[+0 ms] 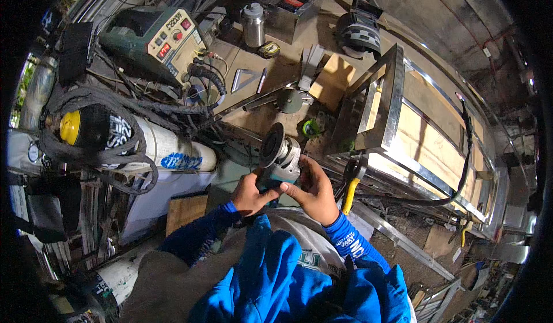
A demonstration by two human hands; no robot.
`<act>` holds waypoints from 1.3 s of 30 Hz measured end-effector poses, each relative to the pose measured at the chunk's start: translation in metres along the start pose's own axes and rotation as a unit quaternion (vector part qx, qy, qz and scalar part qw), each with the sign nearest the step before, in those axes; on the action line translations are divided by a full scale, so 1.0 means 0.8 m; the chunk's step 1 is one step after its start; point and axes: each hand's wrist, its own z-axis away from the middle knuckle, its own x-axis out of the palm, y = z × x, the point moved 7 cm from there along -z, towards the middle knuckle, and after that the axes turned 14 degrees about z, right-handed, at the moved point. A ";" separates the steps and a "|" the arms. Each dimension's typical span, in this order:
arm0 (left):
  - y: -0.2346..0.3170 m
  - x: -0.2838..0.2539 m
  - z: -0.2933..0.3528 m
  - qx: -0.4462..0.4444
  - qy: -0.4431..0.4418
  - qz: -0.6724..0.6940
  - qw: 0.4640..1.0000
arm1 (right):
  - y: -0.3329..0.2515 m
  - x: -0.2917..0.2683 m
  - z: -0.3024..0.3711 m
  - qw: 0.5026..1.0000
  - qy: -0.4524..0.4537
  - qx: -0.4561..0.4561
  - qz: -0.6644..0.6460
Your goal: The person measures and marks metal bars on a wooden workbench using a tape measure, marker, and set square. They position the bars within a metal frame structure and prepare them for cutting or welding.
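Close in front of my body I hold an angle grinder with both hands, its dark disc tilted up and facing left. My left hand is closed on the left side of its teal body. On the other side, my right hand wraps round the grinder, and the two thumbs meet near the top of the body. Palms and parts of the fingers hide much of the tool's body. Just beyond the disc, a green roll-shaped thing lies at the bench edge.
A welding machine with cables stands at the far left, above a gas cylinder. A bottle, tape measure and triangular square sit on the bench. Rightward stands a metal frame; yellow-handled pliers hang near my right hand.
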 end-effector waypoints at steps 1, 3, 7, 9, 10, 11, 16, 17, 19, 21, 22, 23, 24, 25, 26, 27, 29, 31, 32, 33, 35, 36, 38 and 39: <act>0.003 -0.001 -0.001 0.021 0.004 -0.012 1.000 | 0.005 -0.001 0.004 1.000 0.005 -0.008 0.020; -0.011 -0.006 -0.003 0.014 0.005 -0.012 1.000 | 0.011 0.000 0.004 0.998 0.013 0.000 0.059; -0.009 -0.007 -0.014 -0.006 0.000 0.005 1.000 | 0.009 0.002 0.001 0.997 0.045 -0.018 0.053; 0.000 -0.007 -0.015 0.014 0.025 -0.036 0.999 | 0.014 -0.005 0.002 0.992 0.073 -0.024 0.105; 0.006 -0.005 -0.016 0.023 0.036 -0.057 0.997 | 0.010 -0.016 0.006 0.982 0.109 -0.033 0.151; 0.015 -0.005 -0.019 -0.012 0.056 -0.110 0.992 | 0.006 -0.032 0.013 0.969 0.144 -0.039 0.197; 0.011 -0.038 -0.019 -0.124 0.118 -0.363 0.916 | -0.011 -0.086 0.044 0.931 0.100 -0.042 0.348; 0.015 -0.038 -0.021 -0.121 0.115 -0.368 0.915 | -0.034 -0.087 0.044 0.918 0.115 -0.082 0.370; 0.001 -0.048 -0.022 -0.058 0.109 -0.403 0.907 | -0.043 -0.088 0.043 0.906 0.112 -0.051 0.404; 0.021 -0.041 -0.022 -0.074 0.074 -0.451 0.886 | -0.048 -0.085 0.040 0.892 0.107 -0.059 0.436; 0.035 -0.036 -0.023 -0.081 0.053 -0.476 0.874 | -0.055 -0.082 0.040 0.882 0.112 -0.076 0.451; 0.046 -0.032 -0.021 -0.073 0.042 -0.501 0.861 | -0.060 -0.078 0.039 0.873 0.115 -0.096 0.465; 0.047 -0.033 -0.020 -0.064 0.041 -0.506 0.859 | -0.062 -0.074 0.036 0.866 0.127 -0.116 0.469; 0.047 -0.036 -0.018 -0.055 0.039 -0.511 0.857 | -0.064 -0.069 0.033 0.860 0.139 -0.136 0.472; 0.048 -0.036 -0.019 -0.046 0.036 -0.515 0.855 | -0.067 -0.068 0.031 0.852 0.152 -0.154 0.478; 0.051 -0.035 -0.018 -0.044 0.035 -0.520 0.852 | -0.061 -0.068 0.029 0.835 0.158 -0.177 0.496; 0.058 -0.034 -0.019 -0.040 0.037 -0.531 0.846 | -0.055 -0.068 0.028 0.828 0.151 -0.172 0.512; 0.058 -0.033 -0.022 -0.040 0.025 -0.530 0.847 | -0.053 -0.066 0.026 0.820 0.152 -0.193 0.517; 0.059 -0.033 -0.023 -0.039 0.022 -0.530 0.847 | -0.052 -0.066 0.024 0.821 0.149 -0.186 0.519; 0.061 -0.032 -0.022 -0.033 0.024 -0.529 0.848 | -0.052 -0.066 0.024 0.821 0.147 -0.179 0.522; 0.066 -0.029 -0.020 -0.019 0.029 -0.527 0.849 | -0.051 -0.065 0.021 0.822 0.137 -0.171 0.525; 0.068 -0.028 -0.019 -0.021 0.031 -0.528 0.848 | -0.052 -0.064 0.019 0.823 0.131 -0.169 0.526; 0.071 -0.026 -0.019 -0.024 0.034 -0.530 0.847 | -0.057 -0.062 0.018 0.822 0.124 -0.168 0.530; 0.070 -0.026 -0.019 -0.024 0.033 -0.531 0.846 | -0.062 -0.060 0.019 0.819 0.125 -0.169 0.533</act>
